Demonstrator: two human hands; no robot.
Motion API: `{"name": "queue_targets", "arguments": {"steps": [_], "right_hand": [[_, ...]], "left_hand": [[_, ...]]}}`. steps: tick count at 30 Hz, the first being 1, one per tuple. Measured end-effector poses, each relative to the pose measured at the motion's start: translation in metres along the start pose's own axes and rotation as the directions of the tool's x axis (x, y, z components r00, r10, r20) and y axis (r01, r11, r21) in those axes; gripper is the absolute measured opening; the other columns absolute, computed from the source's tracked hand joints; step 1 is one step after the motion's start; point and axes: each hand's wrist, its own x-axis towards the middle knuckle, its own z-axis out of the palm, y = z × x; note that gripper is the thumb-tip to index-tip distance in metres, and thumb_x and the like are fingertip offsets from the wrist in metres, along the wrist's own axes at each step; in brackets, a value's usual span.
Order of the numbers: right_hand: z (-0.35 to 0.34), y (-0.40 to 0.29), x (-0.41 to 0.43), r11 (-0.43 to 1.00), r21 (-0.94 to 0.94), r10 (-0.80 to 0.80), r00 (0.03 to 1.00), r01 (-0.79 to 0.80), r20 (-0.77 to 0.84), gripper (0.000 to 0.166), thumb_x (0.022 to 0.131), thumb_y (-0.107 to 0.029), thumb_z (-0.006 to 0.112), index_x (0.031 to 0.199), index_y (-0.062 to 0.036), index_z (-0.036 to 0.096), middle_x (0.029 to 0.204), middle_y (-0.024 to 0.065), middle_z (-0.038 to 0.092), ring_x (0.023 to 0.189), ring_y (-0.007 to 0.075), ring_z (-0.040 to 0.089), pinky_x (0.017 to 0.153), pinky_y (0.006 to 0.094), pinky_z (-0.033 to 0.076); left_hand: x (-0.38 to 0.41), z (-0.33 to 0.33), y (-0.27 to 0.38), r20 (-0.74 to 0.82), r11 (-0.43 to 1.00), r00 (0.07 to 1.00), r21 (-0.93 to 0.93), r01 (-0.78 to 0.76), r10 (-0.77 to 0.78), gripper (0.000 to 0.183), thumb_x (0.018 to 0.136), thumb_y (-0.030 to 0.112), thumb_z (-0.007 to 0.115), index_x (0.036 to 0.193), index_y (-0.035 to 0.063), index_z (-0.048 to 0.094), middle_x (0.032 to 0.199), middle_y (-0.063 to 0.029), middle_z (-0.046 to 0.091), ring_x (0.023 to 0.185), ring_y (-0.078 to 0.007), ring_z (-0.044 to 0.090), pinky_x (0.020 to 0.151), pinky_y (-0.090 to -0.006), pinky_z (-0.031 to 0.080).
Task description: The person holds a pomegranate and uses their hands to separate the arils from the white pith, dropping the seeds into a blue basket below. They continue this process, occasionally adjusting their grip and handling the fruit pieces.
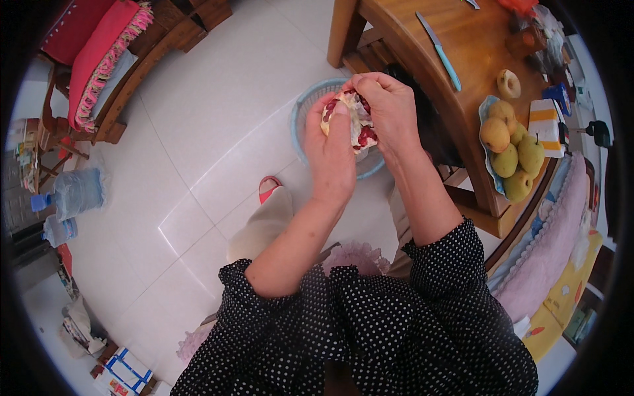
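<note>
An opened pomegranate (357, 116) with red seeds and pale membrane is held between both hands. My left hand (333, 143) grips its left side, the thumb lying over the front. My right hand (391, 106) pinches the upper right part with thumb and fingers. Beneath them a light-blue plastic basket (303, 106) with slatted walls stands low by the table; what it holds is mostly hidden by my hands.
At the right, a wooden table (475, 59) carries a knife with a turquoise handle (448, 69), a plate (486, 104) of pears (505, 161), a ring-shaped item (508, 84) and boxes. A slippered foot (269, 189) is on the tiled floor, water bottles (79, 193) farther left.
</note>
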Motion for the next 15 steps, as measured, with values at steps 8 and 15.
{"name": "queue_targets", "arguments": {"steps": [8, 15], "right_hand": [[0.0019, -0.0047, 0.0019, 0.961, 0.26, 0.093, 0.996, -0.093, 0.013, 0.009, 0.08, -0.005, 0.063, 0.074, 0.0015, 0.064, 0.071, 0.0046, 0.062, 0.061, 0.0084, 0.055, 0.057, 0.023, 0.044], [-0.0002, -0.0009, 0.0053, 0.936, 0.335, 0.103, 0.994, -0.108, 0.035, 0.009, 0.082, -0.007, 0.063, 0.077, 0.0011, 0.063, 0.074, 0.0058, 0.062, 0.065, 0.0096, 0.056, 0.06, 0.024, 0.046]], "left_hand": [[0.0004, 0.0027, 0.0027, -0.014, 0.98, 0.997, -0.188, 0.07, -0.074, 0.031, 0.098, 0.023, 0.05, 0.119, 0.0008, 0.048, 0.113, -0.0087, 0.055, 0.101, -0.0141, 0.055, 0.088, -0.0274, 0.046], [0.0022, 0.0016, 0.0004, 0.002, 0.962, 0.998, -0.264, 0.063, -0.065, 0.032, 0.097, 0.022, 0.051, 0.121, 0.0007, 0.045, 0.114, -0.0101, 0.054, 0.102, -0.0146, 0.055, 0.088, -0.0279, 0.047]]}}
